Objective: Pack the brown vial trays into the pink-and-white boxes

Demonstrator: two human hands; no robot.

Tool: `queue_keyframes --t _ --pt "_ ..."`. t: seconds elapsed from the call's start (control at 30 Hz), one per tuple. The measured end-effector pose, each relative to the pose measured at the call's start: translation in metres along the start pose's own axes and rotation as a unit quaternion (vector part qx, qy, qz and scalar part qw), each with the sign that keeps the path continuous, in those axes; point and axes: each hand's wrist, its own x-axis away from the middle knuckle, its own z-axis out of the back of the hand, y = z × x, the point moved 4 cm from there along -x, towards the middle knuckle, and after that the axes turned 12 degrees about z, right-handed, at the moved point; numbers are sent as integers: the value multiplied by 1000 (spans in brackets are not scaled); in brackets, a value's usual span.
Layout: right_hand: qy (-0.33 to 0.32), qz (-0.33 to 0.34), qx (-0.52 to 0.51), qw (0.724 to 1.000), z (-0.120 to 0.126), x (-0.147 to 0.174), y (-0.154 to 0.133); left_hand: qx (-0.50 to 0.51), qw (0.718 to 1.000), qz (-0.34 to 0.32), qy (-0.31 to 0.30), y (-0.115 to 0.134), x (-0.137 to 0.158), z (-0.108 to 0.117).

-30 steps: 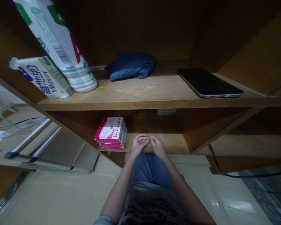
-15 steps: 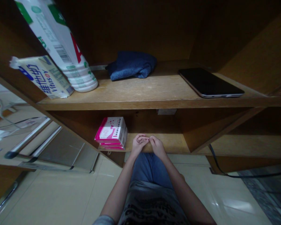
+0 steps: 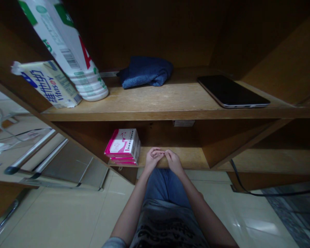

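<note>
My left hand (image 3: 154, 157) and my right hand (image 3: 173, 159) meet at the fingertips in front of the lower shelf (image 3: 193, 156). The left fingers are curled inward toward the thumb. On the right, the fingers press together in a pinch against the left fingertips. Anything held between them is too small or too hidden to make out. Just left of my left hand, a stack of pink-and-white boxes (image 3: 122, 146) sits on the lower shelf, apart from the hand.
On the upper shelf (image 3: 155, 103) are a Vitasoy carton (image 3: 50, 84), a white plastic bottle (image 3: 67, 51), a folded blue cloth (image 3: 146, 72) and a black tablet (image 3: 232, 91). A metal-tubed rack (image 3: 67, 162) stands at left. A black cable (image 3: 274, 194) runs at lower right.
</note>
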Motion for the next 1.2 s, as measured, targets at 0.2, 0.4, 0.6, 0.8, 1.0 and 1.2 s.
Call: queue_keyframes --t 0.2,0.4,0.6,0.8,1.0,1.2 --pt "7 2 1 1000 0 0 2 -3 1000 0 5 0 1 0" --pt "6 3 -1 1000 -1 1 3 0 1000 -6 7 -1 0 1" --pt "2 1 -2 1000 -1 1 4 -2 1000 -4 6 -2 0 1" --pt "-4 0 5 1000 -1 2 4 -1 1000 -7 4 -3 -1 2" --pt "-9 2 14 1000 -1 2 4 -11 1000 0 0 -2 -1 1" --pt "-13 7 22 1000 0 1 1 -7 1000 5 -6 -2 -2 0"
